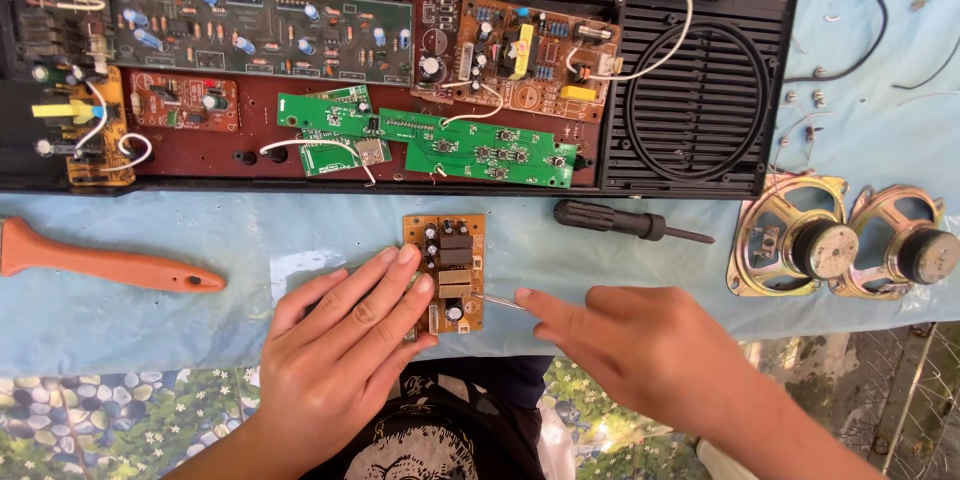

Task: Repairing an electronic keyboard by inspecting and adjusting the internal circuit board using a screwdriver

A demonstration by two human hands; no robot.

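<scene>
A small tan circuit board [444, 273] lies on the light blue cloth [200, 270] covering the tabletop, near the front edge and just in front of the open black device casing [690, 100]. The left hand [340, 360] rests flat against the board's left side, its fingers [395, 275] pressed together and laid over the board's left edge. The right hand [640, 350] comes in from the right, fingers close together, with a thin metal pin-like tool [495, 301] at the fingertips; its tip touches the board's lower right part. The grip on the tool looks like a pinch, though the view is too poor there to be sure.

Far of the hands, the casing holds several boards: a long dark green one [230, 30], a tan one [525, 55], and bright green ones [480, 150], joined by white wires. A black-handled screwdriver [625, 223] lies just right of the small board. An orange handle [100, 260] lies at the left. Two loose speakers [840, 240] sit side by side at the right.
</scene>
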